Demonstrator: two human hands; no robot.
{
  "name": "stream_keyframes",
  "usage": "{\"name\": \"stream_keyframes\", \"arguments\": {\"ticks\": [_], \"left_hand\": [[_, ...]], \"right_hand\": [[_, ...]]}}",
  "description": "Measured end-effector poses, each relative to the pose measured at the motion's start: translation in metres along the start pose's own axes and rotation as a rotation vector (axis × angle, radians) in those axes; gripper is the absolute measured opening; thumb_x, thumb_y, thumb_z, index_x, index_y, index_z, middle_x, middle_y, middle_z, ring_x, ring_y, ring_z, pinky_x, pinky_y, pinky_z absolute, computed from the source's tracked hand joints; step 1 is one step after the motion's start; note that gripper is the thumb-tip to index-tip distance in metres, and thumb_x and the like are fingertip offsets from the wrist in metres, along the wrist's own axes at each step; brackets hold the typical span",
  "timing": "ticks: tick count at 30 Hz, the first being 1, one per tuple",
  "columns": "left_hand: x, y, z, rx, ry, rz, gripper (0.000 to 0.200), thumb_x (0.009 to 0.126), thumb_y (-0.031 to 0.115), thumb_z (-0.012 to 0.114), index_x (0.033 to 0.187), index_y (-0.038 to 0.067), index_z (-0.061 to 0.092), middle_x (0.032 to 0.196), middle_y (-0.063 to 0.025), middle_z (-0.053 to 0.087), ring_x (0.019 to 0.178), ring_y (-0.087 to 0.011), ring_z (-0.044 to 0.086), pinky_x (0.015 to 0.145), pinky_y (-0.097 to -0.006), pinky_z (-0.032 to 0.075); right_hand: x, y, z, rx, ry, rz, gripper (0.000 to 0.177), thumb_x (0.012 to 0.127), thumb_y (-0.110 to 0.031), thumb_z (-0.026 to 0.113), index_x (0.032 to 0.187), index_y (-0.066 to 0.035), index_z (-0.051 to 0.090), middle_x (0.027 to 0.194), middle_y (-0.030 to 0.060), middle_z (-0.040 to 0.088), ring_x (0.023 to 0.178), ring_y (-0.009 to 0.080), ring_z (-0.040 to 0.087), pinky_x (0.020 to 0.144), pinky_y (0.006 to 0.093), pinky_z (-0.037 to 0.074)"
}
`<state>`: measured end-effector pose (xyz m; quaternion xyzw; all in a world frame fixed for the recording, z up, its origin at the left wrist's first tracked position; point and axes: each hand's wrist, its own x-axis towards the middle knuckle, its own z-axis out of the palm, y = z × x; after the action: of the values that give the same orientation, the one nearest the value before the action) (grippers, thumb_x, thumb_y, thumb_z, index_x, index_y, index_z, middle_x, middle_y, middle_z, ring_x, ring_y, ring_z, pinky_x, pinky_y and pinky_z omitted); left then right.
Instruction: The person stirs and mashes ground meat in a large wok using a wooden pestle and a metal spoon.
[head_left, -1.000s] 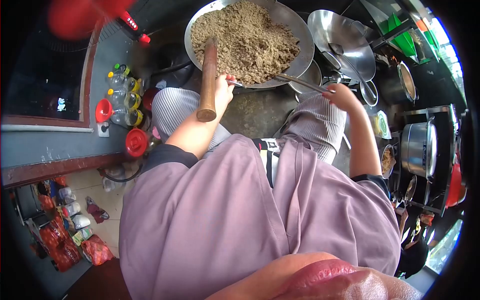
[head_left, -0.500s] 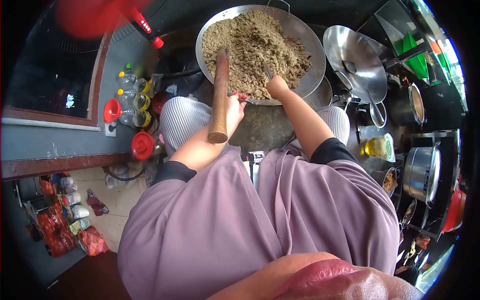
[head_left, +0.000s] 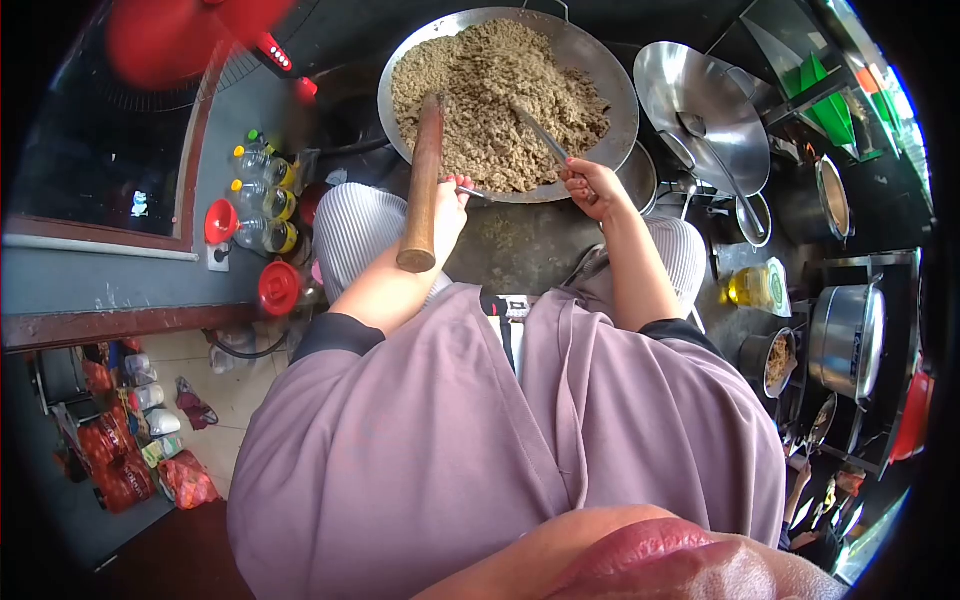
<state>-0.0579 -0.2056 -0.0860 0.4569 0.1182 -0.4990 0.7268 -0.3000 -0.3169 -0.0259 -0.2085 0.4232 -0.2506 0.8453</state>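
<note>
A large metal wok (head_left: pixel 612 120) holds a heap of crumbly light-brown food (head_left: pixel 500 85). My right hand (head_left: pixel 597 190) is closed round the handle of a long metal utensil (head_left: pixel 545 136); its far end is in the food, so its shape is hidden. At the wok's near rim, my left hand (head_left: pixel 457 197) has its fingers closed on a thin metal piece, which looks like the wok's loop handle. A thick wooden handle (head_left: pixel 424 190) slants over the near-left rim and above my left forearm, its darker end at the food.
Right of the wok stands a second wok (head_left: pixel 725 110) with a ladle (head_left: pixel 735 180). Oil bottles (head_left: pixel 268 200) and a red funnel (head_left: pixel 221 220) are at left, below a red fan (head_left: pixel 190 40). A lidded pot (head_left: pixel 845 340) and a bag of yellow oil (head_left: pixel 755 288) are at right.
My right hand has drawn back toward me and to the right, baring more of the utensil's handle. The wok and wooden handle appear slightly farther left in view.
</note>
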Motion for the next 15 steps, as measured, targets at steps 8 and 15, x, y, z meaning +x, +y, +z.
{"name": "stream_keyframes", "arguments": {"ticks": [8,15], "left_hand": [[-0.02,0.015,0.012,0.117,-0.05,0.094,0.017,0.091,0.001,0.045,0.106,0.008,0.048,0.091,-0.0091,0.05,0.073,-0.0187,0.052,0.068,-0.0301,0.05],[-0.036,0.028,0.022,0.202,-0.106,0.162,0.023,0.09,0.003,0.044,0.111,0.01,0.048,0.091,-0.0072,0.049,0.069,-0.0159,0.05,0.062,-0.0266,0.048]], "right_hand": [[-0.019,-0.012,-0.044,0.383,-0.166,0.123,0.018,0.097,-0.012,0.052,0.086,-0.002,0.042,0.075,0.0026,0.044,0.049,0.0028,0.038,0.036,0.0165,0.029],[-0.039,-0.009,-0.055,0.606,-0.234,0.16,0.023,0.1,-0.018,0.049,0.086,-0.001,0.041,0.073,0.0014,0.04,0.049,0.0036,0.038,0.035,0.0177,0.03]]}}
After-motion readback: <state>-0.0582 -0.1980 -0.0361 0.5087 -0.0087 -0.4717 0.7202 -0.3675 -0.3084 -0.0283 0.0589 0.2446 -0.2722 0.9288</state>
